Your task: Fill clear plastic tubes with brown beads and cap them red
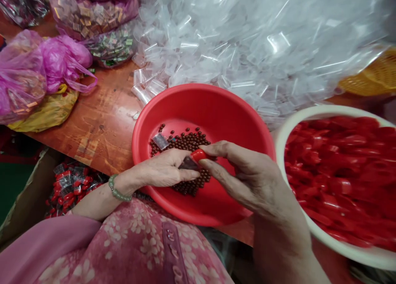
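Note:
Over a red plastic basin (201,92), my left hand (163,168) is closed around a small clear plastic case (188,163) that looks dark inside. My right hand (253,179) pinches a red cap (198,154) between thumb and fingertips at the case's open end. The cap meets the case, but how firmly it sits is hidden by the fingers. Below both hands, small shiny brown balls (192,142) lie heaped in the basin. Another small clear case (160,141) rests on the balls, left of centre.
A large pile of clear plastic cases (222,49) covers the back of the table (102,106). A white tub (291,123) of red caps (340,177) stands right. Capped cases fill a box (72,185) lower left. Pink bags (64,57) lie upper left; a yellow basket (371,76) sits far right.

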`<state>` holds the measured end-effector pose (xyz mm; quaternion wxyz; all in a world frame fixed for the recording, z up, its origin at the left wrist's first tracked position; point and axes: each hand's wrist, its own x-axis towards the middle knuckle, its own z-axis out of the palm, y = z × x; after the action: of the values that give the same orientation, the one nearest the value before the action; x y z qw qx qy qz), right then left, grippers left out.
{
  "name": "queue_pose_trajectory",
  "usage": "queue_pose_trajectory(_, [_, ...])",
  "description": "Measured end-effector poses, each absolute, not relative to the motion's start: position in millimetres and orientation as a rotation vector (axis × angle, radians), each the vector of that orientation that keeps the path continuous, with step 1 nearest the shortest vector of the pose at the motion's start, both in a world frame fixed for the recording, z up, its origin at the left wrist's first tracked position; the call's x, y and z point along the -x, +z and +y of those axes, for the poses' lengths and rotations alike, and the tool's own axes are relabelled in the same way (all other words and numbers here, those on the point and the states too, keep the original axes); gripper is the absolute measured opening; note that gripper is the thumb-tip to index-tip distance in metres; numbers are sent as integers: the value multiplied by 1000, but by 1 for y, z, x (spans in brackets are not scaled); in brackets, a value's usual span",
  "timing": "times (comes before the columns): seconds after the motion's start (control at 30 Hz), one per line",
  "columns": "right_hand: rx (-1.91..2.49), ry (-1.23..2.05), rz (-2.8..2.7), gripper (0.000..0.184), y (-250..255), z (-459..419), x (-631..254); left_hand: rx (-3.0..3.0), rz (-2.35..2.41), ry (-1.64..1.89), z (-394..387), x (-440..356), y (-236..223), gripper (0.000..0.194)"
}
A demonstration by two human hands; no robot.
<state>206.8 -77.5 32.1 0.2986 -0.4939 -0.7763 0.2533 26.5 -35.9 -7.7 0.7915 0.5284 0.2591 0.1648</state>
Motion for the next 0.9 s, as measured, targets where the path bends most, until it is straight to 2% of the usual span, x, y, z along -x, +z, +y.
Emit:
queue_pose_trajectory(0.4, [1277, 542, -2183, 7, 41, -82, -202, -943, 475, 256, -38, -25, -5, 34])
queue_pose_trajectory(0.47, [1289, 448, -2271, 22, 40, -85, -198, -914, 476, 261, -38, -23, -7, 38])
queue_pose_trajectory(0.57, [1337, 200, -2354, 65, 31, -90, -187, -820, 505, 307, -39, -23, -8, 40])
queue_pose_trajectory(0.63, [1377, 21, -2357, 76, 22, -92, -180, -723, 515, 335, -40, -25, -6, 43])
queue_pose_trajectory(0.73, [1371, -143, -2317, 69, 13, -93, -175, -605, 504, 342, -44, -28, -2, 47])
queue_pose_trajectory(0.9, [1244, -217, -2234, 63, 14, -93, -181, -602, 453, 349, -48, -34, 4, 46])
